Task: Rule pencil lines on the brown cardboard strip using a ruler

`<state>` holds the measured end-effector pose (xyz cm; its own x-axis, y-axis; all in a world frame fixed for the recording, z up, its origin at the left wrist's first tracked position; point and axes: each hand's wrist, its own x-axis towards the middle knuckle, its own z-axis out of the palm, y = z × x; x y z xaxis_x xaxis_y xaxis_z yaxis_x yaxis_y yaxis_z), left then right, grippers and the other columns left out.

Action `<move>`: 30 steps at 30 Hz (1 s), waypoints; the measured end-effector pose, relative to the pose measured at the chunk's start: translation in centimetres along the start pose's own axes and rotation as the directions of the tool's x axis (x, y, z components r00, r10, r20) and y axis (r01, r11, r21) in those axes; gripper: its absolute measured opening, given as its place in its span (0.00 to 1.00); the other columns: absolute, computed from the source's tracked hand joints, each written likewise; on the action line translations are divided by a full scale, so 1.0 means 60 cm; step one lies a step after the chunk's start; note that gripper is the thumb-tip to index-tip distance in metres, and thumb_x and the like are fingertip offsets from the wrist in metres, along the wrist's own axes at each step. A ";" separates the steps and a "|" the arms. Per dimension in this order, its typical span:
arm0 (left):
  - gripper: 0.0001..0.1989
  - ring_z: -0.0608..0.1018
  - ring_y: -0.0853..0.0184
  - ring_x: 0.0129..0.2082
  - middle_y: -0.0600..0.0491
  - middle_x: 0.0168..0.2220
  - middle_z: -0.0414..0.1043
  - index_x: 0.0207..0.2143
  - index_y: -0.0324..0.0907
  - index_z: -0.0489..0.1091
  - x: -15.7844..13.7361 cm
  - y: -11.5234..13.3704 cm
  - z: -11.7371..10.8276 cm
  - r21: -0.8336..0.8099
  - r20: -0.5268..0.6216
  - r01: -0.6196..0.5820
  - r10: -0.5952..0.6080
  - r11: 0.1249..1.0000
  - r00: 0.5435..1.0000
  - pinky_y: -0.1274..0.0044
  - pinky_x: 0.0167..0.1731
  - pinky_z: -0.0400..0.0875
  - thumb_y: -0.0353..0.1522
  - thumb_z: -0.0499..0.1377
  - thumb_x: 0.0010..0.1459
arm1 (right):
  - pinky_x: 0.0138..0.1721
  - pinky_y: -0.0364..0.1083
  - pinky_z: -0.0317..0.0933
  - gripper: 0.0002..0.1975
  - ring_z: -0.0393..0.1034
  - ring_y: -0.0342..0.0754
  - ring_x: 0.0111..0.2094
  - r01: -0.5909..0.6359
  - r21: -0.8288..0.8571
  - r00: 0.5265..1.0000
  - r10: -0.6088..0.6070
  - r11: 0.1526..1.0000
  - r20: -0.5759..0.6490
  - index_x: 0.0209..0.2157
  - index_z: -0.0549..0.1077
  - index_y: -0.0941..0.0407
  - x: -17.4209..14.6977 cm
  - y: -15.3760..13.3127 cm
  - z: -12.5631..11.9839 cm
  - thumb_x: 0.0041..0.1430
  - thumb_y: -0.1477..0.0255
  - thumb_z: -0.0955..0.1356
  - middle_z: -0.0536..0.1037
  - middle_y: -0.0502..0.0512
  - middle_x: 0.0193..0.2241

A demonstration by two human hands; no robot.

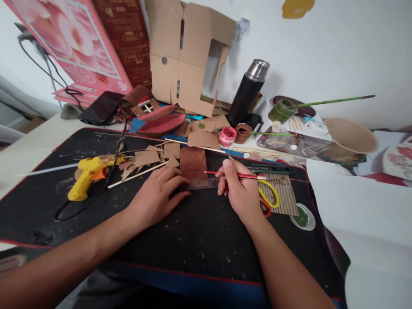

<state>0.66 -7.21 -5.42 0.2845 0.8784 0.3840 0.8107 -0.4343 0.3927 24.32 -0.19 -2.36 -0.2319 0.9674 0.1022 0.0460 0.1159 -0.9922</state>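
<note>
My left hand (161,189) lies flat on the black mat, fingers spread, with fingertips at the left end of a clear strip that looks like a ruler (202,184). The strip crosses the lower edge of a brown-painted card piece (193,163). My right hand (238,189) is closed around a red pencil (212,172), whose tip points left over the card's right edge. Scissors with yellow and orange handles (272,194) show beside and behind this hand; whether it also grips them I cannot tell. Corrugated card (286,197) lies under the handles.
A yellow glue gun (85,174) and cardboard scraps (146,158) lie left on the mat (193,244). Behind stand a black flask (246,94), paint jars (227,135) and a cut cardboard box (180,56). A lid with green paint (302,216) sits at right.
</note>
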 end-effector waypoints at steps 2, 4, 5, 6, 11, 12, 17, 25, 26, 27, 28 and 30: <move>0.08 0.80 0.57 0.48 0.48 0.47 0.78 0.48 0.44 0.77 0.000 -0.002 0.002 -0.033 0.022 -0.002 0.002 0.999 1.000 0.63 0.52 0.78 0.37 0.61 0.75 | 0.20 0.43 0.57 0.27 0.68 0.42 0.17 0.014 -0.016 1.000 -0.014 1.000 0.009 0.30 0.76 0.52 -0.001 0.002 0.001 0.75 0.46 0.68 0.71 0.45 0.16; 0.07 0.80 0.58 0.47 0.49 0.46 0.78 0.48 0.44 0.77 0.000 -0.003 0.003 -0.050 0.036 -0.002 0.004 0.999 0.999 0.64 0.52 0.77 0.36 0.61 0.75 | 0.20 0.42 0.57 0.27 0.68 0.42 0.17 0.029 -0.027 1.000 -0.029 0.999 0.010 0.30 0.76 0.52 -0.001 0.005 0.002 0.75 0.46 0.68 0.71 0.45 0.16; 0.07 0.80 0.58 0.47 0.49 0.46 0.79 0.48 0.44 0.77 0.000 -0.003 0.003 -0.051 0.037 0.003 -0.001 0.999 0.999 0.64 0.52 0.77 0.36 0.61 0.75 | 0.20 0.42 0.57 0.27 0.68 0.42 0.17 0.034 -0.032 0.999 -0.033 0.999 0.008 0.30 0.76 0.52 0.000 0.006 0.002 0.75 0.46 0.67 0.71 0.45 0.16; 0.07 0.80 0.57 0.48 0.48 0.46 0.79 0.48 0.44 0.77 0.001 -0.003 0.003 -0.046 0.032 0.014 -0.012 0.999 0.999 0.63 0.52 0.77 0.35 0.61 0.75 | 0.20 0.42 0.57 0.27 0.68 0.42 0.17 0.037 -0.034 0.999 -0.037 0.999 0.002 0.30 0.76 0.52 0.001 0.007 0.003 0.75 0.46 0.67 0.71 0.45 0.16; 0.08 0.80 0.54 0.50 0.46 0.48 0.77 0.48 0.44 0.78 0.003 -0.003 0.005 -0.022 -0.004 0.090 -0.090 0.996 0.996 0.60 0.52 0.77 0.37 0.62 0.74 | 0.20 0.41 0.57 0.28 0.68 0.42 0.17 0.037 -0.004 0.998 -0.037 0.999 -0.056 0.30 0.76 0.53 0.006 0.004 0.007 0.74 0.44 0.68 0.71 0.45 0.16; 0.08 0.80 0.54 0.49 0.47 0.47 0.77 0.48 0.44 0.78 0.004 -0.004 0.006 -0.025 -0.005 0.101 -0.101 0.995 0.995 0.60 0.52 0.77 0.37 0.62 0.74 | 0.20 0.41 0.57 0.28 0.68 0.42 0.17 0.038 -0.005 0.998 -0.038 0.999 -0.057 0.30 0.76 0.53 0.007 0.001 0.006 0.74 0.44 0.68 0.71 0.45 0.16; 0.08 0.79 0.53 0.48 0.48 0.46 0.76 0.46 0.44 0.77 0.006 -0.009 0.009 -0.065 0.000 0.144 -0.144 0.987 0.990 0.59 0.51 0.76 0.38 0.65 0.71 | 0.20 0.42 0.59 0.26 0.70 0.43 0.19 0.071 -0.083 0.997 -0.068 0.994 0.034 0.32 0.77 0.52 0.024 -0.015 0.003 0.77 0.48 0.67 0.73 0.46 0.18; 0.06 0.79 0.55 0.48 0.48 0.46 0.77 0.43 0.44 0.74 0.006 -0.004 -0.002 -0.110 -0.010 0.157 -0.159 0.982 0.987 0.63 0.51 0.76 0.35 0.66 0.68 | 0.24 0.44 0.62 0.25 0.70 0.45 0.18 0.145 -0.104 0.989 -0.144 0.984 0.013 0.32 0.76 0.51 0.043 -0.003 0.005 0.78 0.49 0.66 0.73 0.45 0.17; 0.05 0.79 0.57 0.47 0.49 0.45 0.77 0.42 0.44 0.74 0.006 -0.002 -0.004 -0.121 -0.009 0.146 -0.148 0.982 0.989 0.64 0.50 0.76 0.35 0.66 0.69 | 0.25 0.45 0.63 0.25 0.69 0.45 0.18 0.173 -0.136 0.985 -0.174 0.975 0.009 0.32 0.77 0.51 0.039 -0.002 0.001 0.78 0.50 0.66 0.73 0.45 0.17; 0.04 0.79 0.58 0.45 0.50 0.43 0.78 0.41 0.44 0.73 0.006 0.000 -0.007 -0.135 -0.005 0.133 -0.135 0.982 0.991 0.65 0.49 0.77 0.34 0.65 0.70 | 0.27 0.46 0.65 0.24 0.70 0.45 0.19 0.213 -0.179 0.977 -0.212 0.961 0.026 0.32 0.77 0.51 0.036 -0.003 -0.004 0.79 0.51 0.65 0.74 0.46 0.18; 0.05 0.80 0.60 0.43 0.51 0.41 0.78 0.40 0.45 0.73 0.006 0.002 -0.009 -0.150 0.001 0.120 -0.122 0.981 0.993 0.67 0.48 0.77 0.34 0.64 0.71 | 0.29 0.47 0.66 0.24 0.71 0.46 0.21 0.259 -0.218 0.966 -0.256 0.941 0.042 0.31 0.77 0.51 0.033 -0.003 -0.010 0.79 0.52 0.66 0.74 0.47 0.18; 0.05 0.80 0.62 0.40 0.53 0.38 0.78 0.40 0.45 0.73 0.005 0.005 -0.014 -0.178 0.013 0.100 -0.099 0.979 0.995 0.70 0.45 0.77 0.34 0.62 0.73 | 0.30 0.48 0.66 0.23 0.71 0.46 0.21 0.283 -0.238 0.958 -0.286 0.929 0.024 0.32 0.78 0.51 0.030 -0.005 -0.023 0.80 0.54 0.66 0.74 0.47 0.19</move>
<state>0.58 -7.25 -4.49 0.2099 0.9196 0.3321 0.7309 -0.3731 0.5714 25.22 1.81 -1.79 -0.2589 0.8882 0.3795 0.2084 0.4350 -0.8760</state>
